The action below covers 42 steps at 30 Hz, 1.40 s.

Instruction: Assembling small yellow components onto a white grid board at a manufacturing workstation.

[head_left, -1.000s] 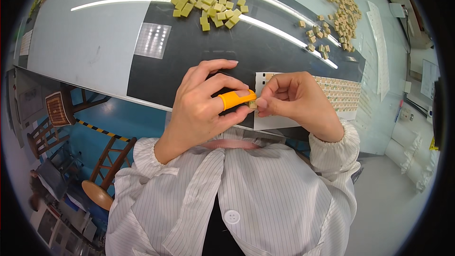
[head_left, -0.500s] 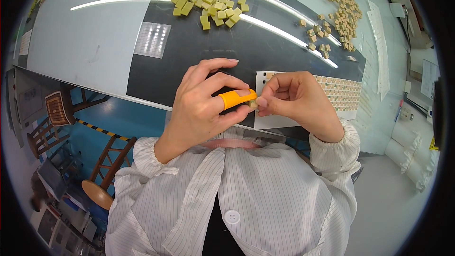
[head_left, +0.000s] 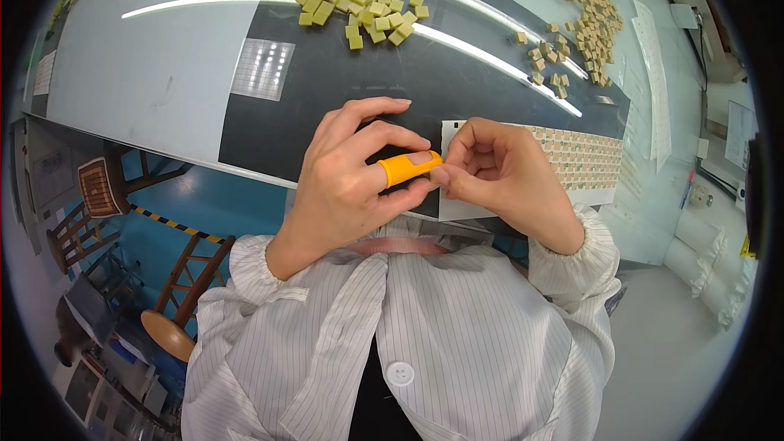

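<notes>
Across a glossy black mat on a pale grey worktop lie olive-yellow square blocks, with small tan cubes farther right. Nearer the body, the left hand holds thumb and index finger narrowly apart, the index capped by a bright orange tubular sleeve. Thumb and fingertips of the right hand meet at that sleeve's tip, over a white rectangular sheet bearing rows of little tan squares; what either pinches is hidden, so I cannot tell.
</notes>
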Tool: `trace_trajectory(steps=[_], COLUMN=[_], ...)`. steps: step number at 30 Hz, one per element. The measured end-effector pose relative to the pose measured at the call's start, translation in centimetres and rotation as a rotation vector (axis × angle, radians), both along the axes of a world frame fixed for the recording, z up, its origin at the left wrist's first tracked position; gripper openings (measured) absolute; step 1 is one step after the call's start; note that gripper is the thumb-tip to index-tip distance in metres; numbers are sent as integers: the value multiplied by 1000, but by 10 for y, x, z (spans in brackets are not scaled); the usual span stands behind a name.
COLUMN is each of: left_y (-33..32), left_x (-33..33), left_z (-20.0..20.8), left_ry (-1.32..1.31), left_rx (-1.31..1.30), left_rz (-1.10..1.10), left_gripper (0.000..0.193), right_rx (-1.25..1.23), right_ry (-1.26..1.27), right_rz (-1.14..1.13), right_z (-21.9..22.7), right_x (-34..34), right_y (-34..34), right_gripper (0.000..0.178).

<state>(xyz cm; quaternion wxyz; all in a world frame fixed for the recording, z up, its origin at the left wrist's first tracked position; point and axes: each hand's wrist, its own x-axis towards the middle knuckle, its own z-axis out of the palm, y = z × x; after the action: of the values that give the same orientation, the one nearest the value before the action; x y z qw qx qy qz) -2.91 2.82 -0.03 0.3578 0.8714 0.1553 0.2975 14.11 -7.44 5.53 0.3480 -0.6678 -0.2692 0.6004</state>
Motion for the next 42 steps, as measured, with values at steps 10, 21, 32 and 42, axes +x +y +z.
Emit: trace_trajectory(steps=[10,21,32,42], left_y=[0,-1,1,1], left_x=[-1,-1,-2,-4], left_z=[0,-1,0,1], left_ry=[4,-12,-25,36], left_rx=[-19,-28,-29,-44], left_rz=[-7,-9,-26,-47], left_gripper=[19,20,22,26], right_rx=[301,164,201,435], right_ry=[-375,-297,-428,-944], right_rz=[-3,94,43,-51], right_z=[-5,-2,-1,-25], right_x=[2,-1,-8,-42], right_y=[-8,-8,-13,-56], right_gripper=[19,14,12,16])
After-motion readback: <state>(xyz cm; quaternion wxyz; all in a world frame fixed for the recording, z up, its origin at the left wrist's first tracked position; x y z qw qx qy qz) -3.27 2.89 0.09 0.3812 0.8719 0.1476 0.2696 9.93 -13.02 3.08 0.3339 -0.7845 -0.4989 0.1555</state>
